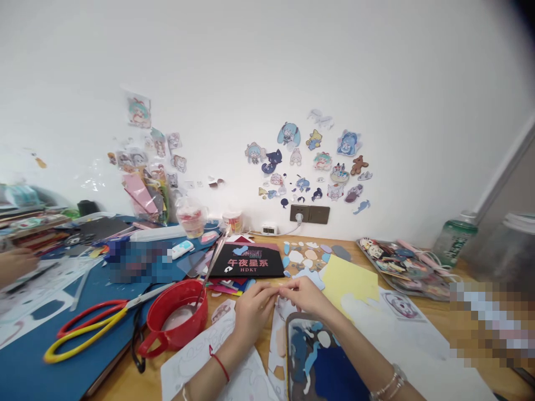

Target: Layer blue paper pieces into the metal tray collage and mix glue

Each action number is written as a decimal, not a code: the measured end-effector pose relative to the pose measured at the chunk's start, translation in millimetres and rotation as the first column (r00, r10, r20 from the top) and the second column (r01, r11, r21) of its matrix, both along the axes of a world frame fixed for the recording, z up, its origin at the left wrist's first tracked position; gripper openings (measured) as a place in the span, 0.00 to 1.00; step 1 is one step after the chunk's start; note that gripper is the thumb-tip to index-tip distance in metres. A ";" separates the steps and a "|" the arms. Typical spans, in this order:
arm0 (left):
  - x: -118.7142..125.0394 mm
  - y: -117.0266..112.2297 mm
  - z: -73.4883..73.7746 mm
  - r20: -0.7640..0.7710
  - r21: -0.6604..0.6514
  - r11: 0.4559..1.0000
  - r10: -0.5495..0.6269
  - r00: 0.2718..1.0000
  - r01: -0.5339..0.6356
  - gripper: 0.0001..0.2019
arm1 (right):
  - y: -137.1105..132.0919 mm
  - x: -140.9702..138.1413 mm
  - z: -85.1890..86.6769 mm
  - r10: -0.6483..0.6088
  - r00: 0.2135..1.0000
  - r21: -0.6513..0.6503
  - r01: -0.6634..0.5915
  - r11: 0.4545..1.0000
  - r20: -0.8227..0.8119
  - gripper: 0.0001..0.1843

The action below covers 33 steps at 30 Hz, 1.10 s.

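Bottom centre, the board of blue cutouts (317,367) lies between my forearms, cut off by the frame edge. Just above it my left hand (253,309) and right hand (307,295) meet tip to tip, fingers curled and pinched tight on something too small to make out. Yellow paper (349,281) sits just right of them, red bowl (179,317) to the left. Mosaic blur hides items mid-left and far right.
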<state>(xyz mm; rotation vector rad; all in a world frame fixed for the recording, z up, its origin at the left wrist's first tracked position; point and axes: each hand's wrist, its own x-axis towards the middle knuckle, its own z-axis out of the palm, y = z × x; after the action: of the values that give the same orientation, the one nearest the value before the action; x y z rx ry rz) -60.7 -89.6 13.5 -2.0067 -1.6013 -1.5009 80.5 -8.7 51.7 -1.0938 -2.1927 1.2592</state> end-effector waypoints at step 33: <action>3.4 -6.0 5.9 -0.191 -0.109 0.994 -0.008 0.982 -0.013 0.06 | -3.5 7.1 0.5 -0.014 1.000 -0.069 0.016 0.997 0.025 0.12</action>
<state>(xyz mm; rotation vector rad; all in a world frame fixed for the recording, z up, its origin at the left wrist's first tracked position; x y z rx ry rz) -57.4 -95.6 19.4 -2.1321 -1.6375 -1.2003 87.6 -12.2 52.2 -1.1559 -2.1689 1.3312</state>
